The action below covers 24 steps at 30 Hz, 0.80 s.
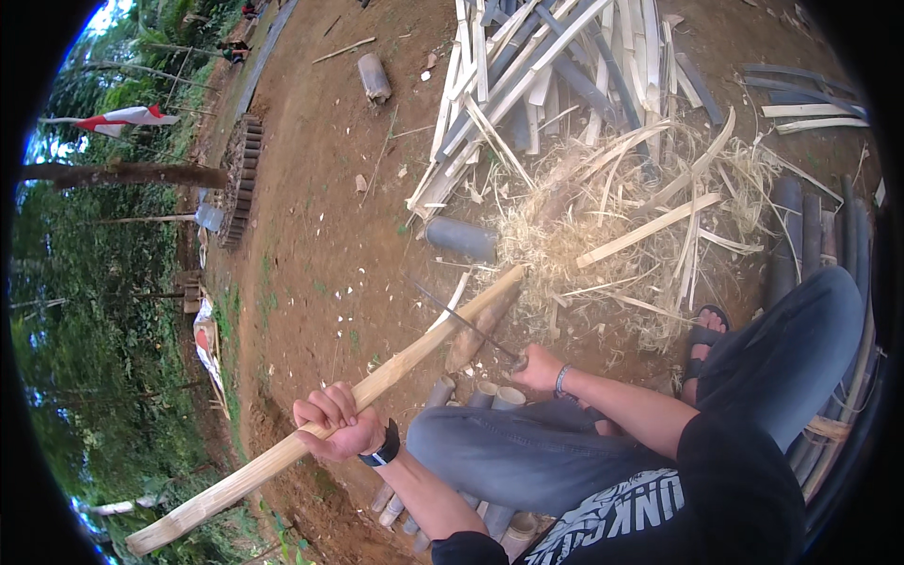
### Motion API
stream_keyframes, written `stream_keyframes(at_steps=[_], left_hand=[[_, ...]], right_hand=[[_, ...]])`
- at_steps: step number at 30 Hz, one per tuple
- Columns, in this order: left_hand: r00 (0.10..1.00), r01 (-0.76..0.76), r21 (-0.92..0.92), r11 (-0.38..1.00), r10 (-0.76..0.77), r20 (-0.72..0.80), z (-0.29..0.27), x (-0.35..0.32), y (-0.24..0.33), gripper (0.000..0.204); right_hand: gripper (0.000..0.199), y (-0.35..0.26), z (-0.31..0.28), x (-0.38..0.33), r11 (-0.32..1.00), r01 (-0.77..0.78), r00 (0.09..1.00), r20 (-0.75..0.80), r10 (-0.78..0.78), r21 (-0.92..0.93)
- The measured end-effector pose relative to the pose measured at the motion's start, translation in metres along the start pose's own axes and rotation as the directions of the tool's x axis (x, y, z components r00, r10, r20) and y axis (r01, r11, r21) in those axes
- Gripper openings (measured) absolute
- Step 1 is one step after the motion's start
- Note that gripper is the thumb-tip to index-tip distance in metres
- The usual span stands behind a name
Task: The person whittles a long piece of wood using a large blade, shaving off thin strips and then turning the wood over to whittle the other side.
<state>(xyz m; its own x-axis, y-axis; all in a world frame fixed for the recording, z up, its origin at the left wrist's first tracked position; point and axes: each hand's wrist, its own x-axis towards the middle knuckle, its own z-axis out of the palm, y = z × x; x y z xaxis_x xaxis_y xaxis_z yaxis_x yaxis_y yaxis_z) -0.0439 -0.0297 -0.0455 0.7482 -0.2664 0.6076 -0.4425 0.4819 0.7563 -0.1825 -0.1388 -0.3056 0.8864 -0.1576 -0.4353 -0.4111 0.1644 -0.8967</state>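
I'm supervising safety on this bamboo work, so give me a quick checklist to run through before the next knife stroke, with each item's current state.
1. Left hand grips the bamboo slat firmly: ok, fingers wrapped round it.
2. Right hand holds the knife: ok, closed on the handle.
3. Blade laid against the slat: ok, it crosses the slat past the left hand.
4. Left hand clear of the blade: ok, apart along the slat.
5. Slat's far end supported: ok, it rests near the wooden block on the ground.
6. Sandalled foot away from the blade: ok, off to the right by the shavings.
7. Blade sharpness: cannot tell.
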Motion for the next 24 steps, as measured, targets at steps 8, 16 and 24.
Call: stream_keyframes(at_steps=[8,16,24], left_hand=[[1.000,-0.001,-0.049,0.999,0.002,0.023,0.011,-0.003,-0.003,0.038],[0.995,-0.009,-0.093,0.996,0.018,0.094,0.027,0.000,-0.002,0.039],[0.992,-0.002,-0.096,0.995,0.014,0.125,0.032,0.002,-0.005,0.038]], right_hand=[[0.032,-0.066,0.024,-0.035,0.989,0.109,0.994,-0.016,-0.108,0.095],[0.033,-0.035,0.000,-0.018,0.970,-0.161,0.987,0.047,0.155,0.182],[0.033,-0.026,-0.019,-0.007,0.970,-0.237,0.971,0.005,0.237,0.058]])
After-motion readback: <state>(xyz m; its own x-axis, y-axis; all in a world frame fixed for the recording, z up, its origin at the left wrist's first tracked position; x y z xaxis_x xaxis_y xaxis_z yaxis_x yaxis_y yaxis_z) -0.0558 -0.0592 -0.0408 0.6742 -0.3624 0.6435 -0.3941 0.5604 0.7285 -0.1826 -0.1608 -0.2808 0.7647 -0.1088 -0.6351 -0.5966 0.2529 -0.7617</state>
